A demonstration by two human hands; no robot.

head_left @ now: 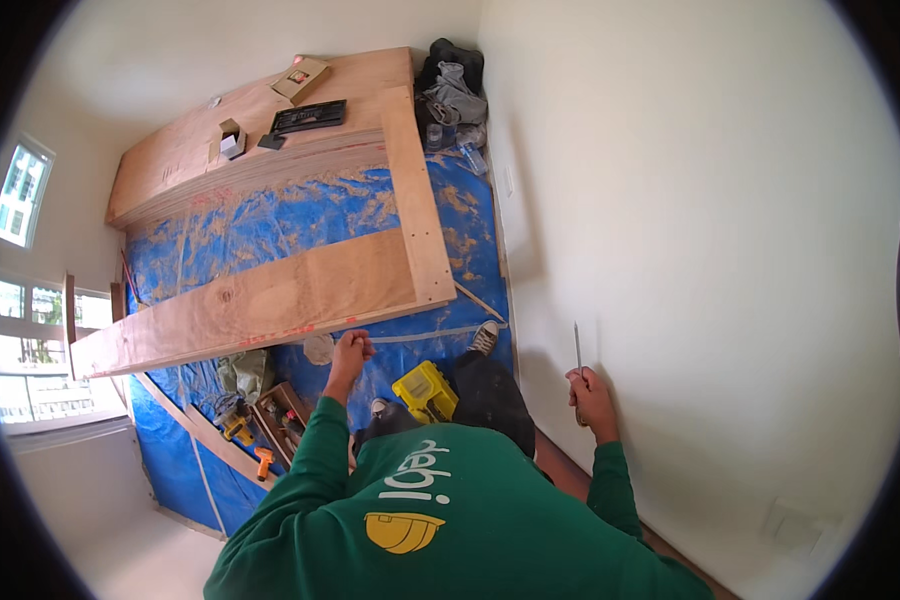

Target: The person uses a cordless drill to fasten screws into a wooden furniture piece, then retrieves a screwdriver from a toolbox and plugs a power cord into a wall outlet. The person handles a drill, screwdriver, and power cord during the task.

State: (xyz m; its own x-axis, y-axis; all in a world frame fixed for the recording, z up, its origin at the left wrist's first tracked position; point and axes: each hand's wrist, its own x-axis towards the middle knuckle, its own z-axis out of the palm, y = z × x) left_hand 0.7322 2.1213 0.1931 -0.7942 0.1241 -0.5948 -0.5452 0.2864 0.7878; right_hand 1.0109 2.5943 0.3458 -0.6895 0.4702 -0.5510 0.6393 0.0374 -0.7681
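Pale walls (690,230) and blue tarpaulin (270,220) floor covering bound the work area in the head view. Screwdriver (578,350) noted near the right-hand wall, shaft upward; the right grip (586,396) is closed about its handle. Judged light and stiff, best held by that handle, off the slim shaft. Left grip (352,352) is curled near the plywood frame (422,225); whether it holds anything cannot be told. Frame judged rigid, probably heavy, best taken by its edges.
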